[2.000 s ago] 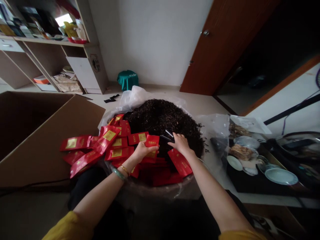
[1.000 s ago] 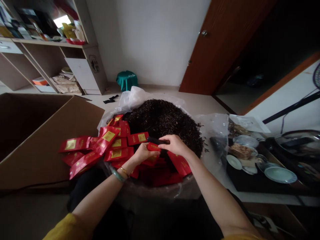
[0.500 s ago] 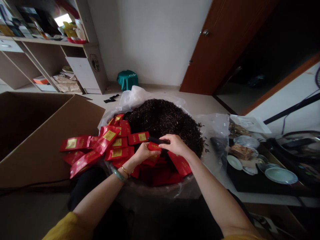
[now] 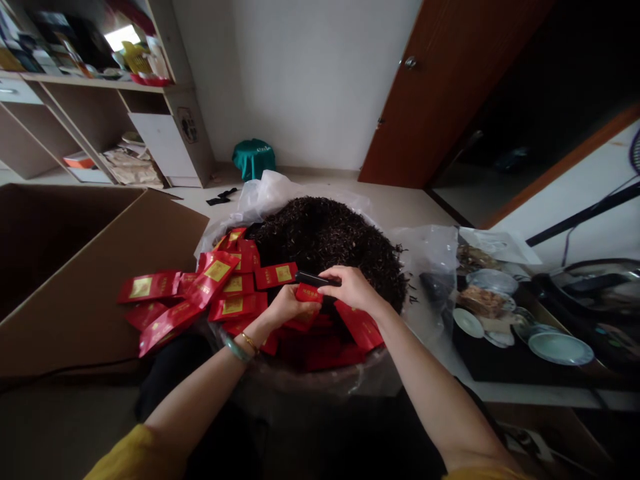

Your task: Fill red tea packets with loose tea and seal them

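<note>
My left hand (image 4: pixel 291 305) is closed on a small red packet (image 4: pixel 309 293), pinching it by its body over the pile. In my right hand (image 4: pixel 349 285) is a black bag sealer (image 4: pixel 314 279), a slim bar lying across the packet's top edge. Whether its jaws are pressed together I cannot tell. Beneath my hands, several more red packets (image 4: pixel 219 271) with gold labels are heaped at the left and front of a wide, plastic-lined container (image 4: pixel 330 387). Dark dried leaves (image 4: pixel 325 230), resembling loose tea, are mounded behind them.
A big open cardboard box (image 4: pixel 115 267) stands at the left. To the right, a dark tray (image 4: pixel 480 363) bears dishes and bagged items. Behind are a shelf unit (image 4: pixel 185 147), a teal-covered bin (image 4: pixel 254 160) and a brown door (image 4: pixel 425 100).
</note>
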Motion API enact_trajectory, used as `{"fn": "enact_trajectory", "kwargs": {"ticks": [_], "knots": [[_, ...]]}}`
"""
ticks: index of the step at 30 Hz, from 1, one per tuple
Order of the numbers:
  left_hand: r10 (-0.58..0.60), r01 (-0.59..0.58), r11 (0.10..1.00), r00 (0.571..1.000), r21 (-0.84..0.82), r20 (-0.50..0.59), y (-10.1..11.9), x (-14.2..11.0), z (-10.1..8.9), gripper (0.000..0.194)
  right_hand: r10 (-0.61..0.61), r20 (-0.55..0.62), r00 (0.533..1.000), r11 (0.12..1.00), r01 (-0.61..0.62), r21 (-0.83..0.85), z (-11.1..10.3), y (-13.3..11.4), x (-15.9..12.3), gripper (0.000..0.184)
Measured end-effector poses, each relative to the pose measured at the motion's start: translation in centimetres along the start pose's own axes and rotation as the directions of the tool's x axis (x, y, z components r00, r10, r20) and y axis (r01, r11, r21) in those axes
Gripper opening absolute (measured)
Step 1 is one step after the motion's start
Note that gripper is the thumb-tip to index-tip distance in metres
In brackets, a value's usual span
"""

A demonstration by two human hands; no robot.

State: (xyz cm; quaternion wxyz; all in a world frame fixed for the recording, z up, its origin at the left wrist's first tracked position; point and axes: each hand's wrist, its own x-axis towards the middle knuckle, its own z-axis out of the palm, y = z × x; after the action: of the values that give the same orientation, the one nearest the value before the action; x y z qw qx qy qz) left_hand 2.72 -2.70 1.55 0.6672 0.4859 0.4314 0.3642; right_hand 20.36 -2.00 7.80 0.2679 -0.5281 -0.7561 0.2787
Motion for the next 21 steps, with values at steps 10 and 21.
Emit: {"fn": "enact_trajectory", "kwargs": {"ticks": [10,21], "knots": [[0.046,-0.046,0.999,0.999,-0.011,0.008,-0.03,0.08,-0.14,0.040,0.015,0.036,0.999,0.999,-0.016,0.042,-0.15,0.05,-0.04,0.026],[0.086,-0.086,0.996,0.996,-0.015,-0.037,0.15,0.16,-0.11,0.045,-0.004,0.052,0.999,0.998,0.001,0.058,0.00,0.47,0.13,0.030]]}}
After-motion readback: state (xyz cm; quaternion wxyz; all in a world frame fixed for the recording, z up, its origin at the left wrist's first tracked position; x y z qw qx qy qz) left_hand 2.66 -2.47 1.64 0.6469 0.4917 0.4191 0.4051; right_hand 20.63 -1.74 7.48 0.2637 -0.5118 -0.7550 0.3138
